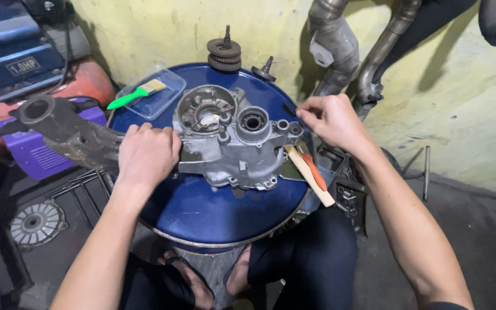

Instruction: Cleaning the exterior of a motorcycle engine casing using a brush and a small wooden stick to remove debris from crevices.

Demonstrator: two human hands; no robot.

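Head view: left hand (147,155), nearest the lens, lies closed over the near-left edge of the grey engine casing (233,138) on the blue drum top (202,212); right hand (331,117) pinches a thin dark tool (290,109) at the casing's far-right end. Best done, I judge, by pressing the left hand down hard so the casing cannot turn. Casing's long axis runs left hand to right hand, open face up.
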